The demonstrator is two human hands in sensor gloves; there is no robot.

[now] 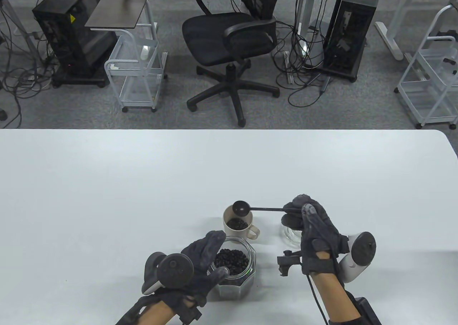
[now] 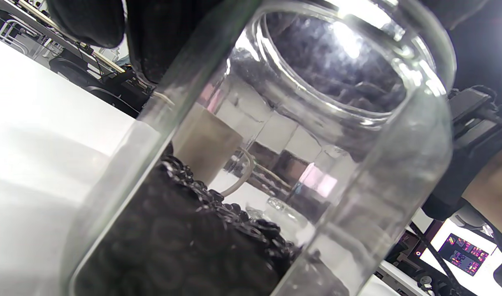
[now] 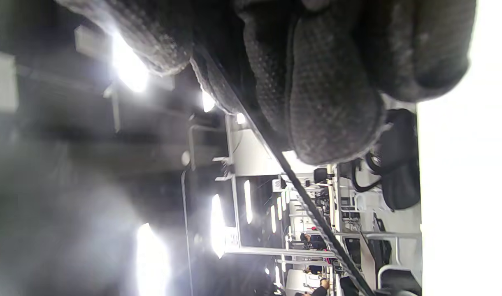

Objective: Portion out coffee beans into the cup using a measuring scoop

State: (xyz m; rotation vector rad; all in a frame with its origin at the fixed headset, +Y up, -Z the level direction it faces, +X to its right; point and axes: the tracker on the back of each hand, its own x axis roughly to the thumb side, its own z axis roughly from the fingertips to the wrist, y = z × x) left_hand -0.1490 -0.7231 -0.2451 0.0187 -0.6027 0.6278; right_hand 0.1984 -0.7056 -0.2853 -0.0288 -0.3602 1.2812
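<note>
A beige cup [image 1: 239, 226] with a handle stands on the white table and has dark coffee beans in its bottom. Over its far rim hangs the bowl of a black measuring scoop [image 1: 241, 207]; my right hand [image 1: 304, 214] pinches the far end of its thin handle [image 3: 308, 201]. In front of the cup stands an open faceted glass jar [image 1: 234, 271] partly full of beans. My left hand [image 1: 204, 264] grips the jar's left side, fingers curled round the glass [image 2: 251, 172]. The cup [image 2: 201, 144] shows through the jar in the left wrist view.
A clear glass lid or dish [image 1: 291, 233] lies under my right hand, just right of the cup. The table's far edge [image 1: 229, 130] runs across the view; beyond it are an office chair [image 1: 236, 35], wire carts and computer towers on the floor.
</note>
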